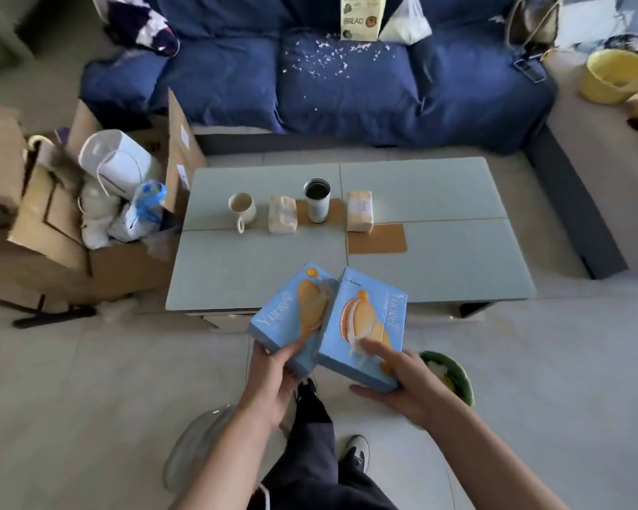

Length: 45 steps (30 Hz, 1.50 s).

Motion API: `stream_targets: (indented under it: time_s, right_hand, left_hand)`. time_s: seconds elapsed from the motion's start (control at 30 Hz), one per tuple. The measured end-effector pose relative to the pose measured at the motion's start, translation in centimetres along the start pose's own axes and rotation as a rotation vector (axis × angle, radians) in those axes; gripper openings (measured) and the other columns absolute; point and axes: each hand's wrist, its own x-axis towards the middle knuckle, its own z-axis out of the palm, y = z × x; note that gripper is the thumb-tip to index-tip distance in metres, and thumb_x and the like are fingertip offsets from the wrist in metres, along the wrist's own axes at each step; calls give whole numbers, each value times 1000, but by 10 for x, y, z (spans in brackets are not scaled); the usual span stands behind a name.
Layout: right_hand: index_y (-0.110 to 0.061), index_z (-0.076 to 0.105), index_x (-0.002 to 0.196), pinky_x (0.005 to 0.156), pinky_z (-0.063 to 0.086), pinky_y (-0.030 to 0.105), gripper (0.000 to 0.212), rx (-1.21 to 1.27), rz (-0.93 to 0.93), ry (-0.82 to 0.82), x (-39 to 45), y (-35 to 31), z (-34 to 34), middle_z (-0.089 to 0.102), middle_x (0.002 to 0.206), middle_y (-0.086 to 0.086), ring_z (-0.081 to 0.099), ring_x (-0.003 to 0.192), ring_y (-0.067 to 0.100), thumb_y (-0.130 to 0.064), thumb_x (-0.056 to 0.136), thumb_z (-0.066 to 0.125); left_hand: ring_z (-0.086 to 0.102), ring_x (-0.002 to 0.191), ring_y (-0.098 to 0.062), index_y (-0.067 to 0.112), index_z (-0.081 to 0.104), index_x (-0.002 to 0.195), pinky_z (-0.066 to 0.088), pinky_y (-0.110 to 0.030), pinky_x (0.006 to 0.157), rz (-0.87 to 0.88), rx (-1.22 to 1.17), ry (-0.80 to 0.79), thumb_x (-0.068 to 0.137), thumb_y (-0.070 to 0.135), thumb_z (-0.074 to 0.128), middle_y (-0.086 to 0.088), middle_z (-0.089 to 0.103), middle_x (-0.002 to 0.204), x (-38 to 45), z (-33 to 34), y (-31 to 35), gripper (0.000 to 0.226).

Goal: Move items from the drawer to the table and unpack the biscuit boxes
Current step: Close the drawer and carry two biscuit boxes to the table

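Two light-blue biscuit boxes with orange biscuit pictures are held side by side in front of the low table (439, 274), over its near edge. My left hand (273, 380) grips the left biscuit box (291, 314) at its bottom corner. My right hand (402, 384) holds the right biscuit box (369, 322), thumb on its face and fingers under its lower edge. On the table stand a cream mug (241, 209), a pale wrapped packet (282, 214), a white cylindrical can (317, 200) and a second wrapped packet (360, 210). No drawer front shows clearly.
A blue sofa (328, 82) runs behind the table with a bread bag (360, 16) on it. Open cardboard boxes (118, 263) with bags stand left of the table. A green bowl (453, 373) sits on the floor at the right, a clear bowl (199, 443) near my legs.
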Motion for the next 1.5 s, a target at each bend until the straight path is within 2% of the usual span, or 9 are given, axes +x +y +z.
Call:
stream_targets:
  time_s: [0.23, 0.5, 0.73, 0.83, 1.0, 1.1, 1.27, 1.4, 1.5]
  right_hand:
    - [-7, 63, 114, 86, 53, 60, 42, -5, 58, -11, 65, -44, 60, 69, 106, 19, 68, 91, 33, -16, 75, 79]
    - [-4, 64, 113, 85, 54, 60, 46, -10, 96, 53, 132, -90, 125, 66, 98, 17, 67, 85, 31, -12, 70, 82]
    - [-6, 66, 107, 90, 52, 59, 37, -36, 92, 32, 171, -101, 146, 71, 94, 16, 67, 87, 31, -12, 73, 79]
    - [-3, 66, 108, 87, 56, 51, 45, -36, 114, 3, 188, -98, 148, 72, 96, 17, 68, 85, 31, -15, 67, 80]
    - [0, 64, 108, 69, 61, 38, 32, -25, 186, 12, 230, -91, 141, 72, 95, 18, 70, 76, 28, -11, 79, 74]
    - [1, 64, 106, 75, 60, 43, 34, -41, 241, 67, 270, -82, 136, 72, 94, 18, 69, 77, 29, -14, 78, 77]
    - [-1, 64, 101, 76, 59, 42, 35, -136, 286, 152, 345, -72, 127, 71, 85, 13, 69, 70, 25, -20, 77, 80]
    - [-3, 62, 107, 78, 59, 42, 45, -184, 298, 188, 398, -76, 117, 67, 96, 14, 67, 81, 25, -25, 74, 83]
    - [-9, 62, 102, 75, 59, 36, 38, -236, 284, 189, 426, -81, 109, 67, 90, 8, 66, 74, 20, -27, 76, 82]
  left_hand:
    - [69, 96, -26, 20, 51, 129, 59, -40, 67, -29, -148, -44, 70, 4, 69, -12, 69, 116, 60, -3, 46, 63]
    - [58, 118, -39, 21, 45, 133, 46, -62, 95, -169, -190, 11, 80, 2, 65, -21, 59, 130, 136, -14, 100, 60]
    - [66, 96, -22, 16, 63, 116, 53, -43, 76, -286, -88, 28, 94, 51, 50, -9, 73, 101, 183, -30, 136, 42]
    - [62, 81, -18, 11, 63, 109, 49, -32, 66, -266, 27, 102, 96, 35, 54, -8, 66, 91, 208, -41, 142, 29]
    - [64, 70, -22, 7, 62, 101, 57, -39, 71, -297, 210, 94, 95, 18, 54, -11, 62, 87, 248, -66, 131, 15]
    - [63, 74, -25, 5, 63, 105, 52, -51, 88, -332, 244, 112, 96, 14, 53, -12, 63, 87, 278, -78, 114, 16]
    - [66, 79, -28, 7, 60, 100, 58, -43, 68, -358, 216, 171, 100, 12, 50, -12, 65, 87, 334, -86, 83, 12]
    - [62, 101, -29, 8, 56, 114, 54, -52, 82, -357, 164, 236, 100, 18, 51, -15, 62, 111, 384, -91, 56, 17]
    - [58, 103, -24, 10, 55, 123, 53, -40, 77, -309, 155, 273, 99, 19, 53, -11, 58, 117, 410, -89, 43, 26]
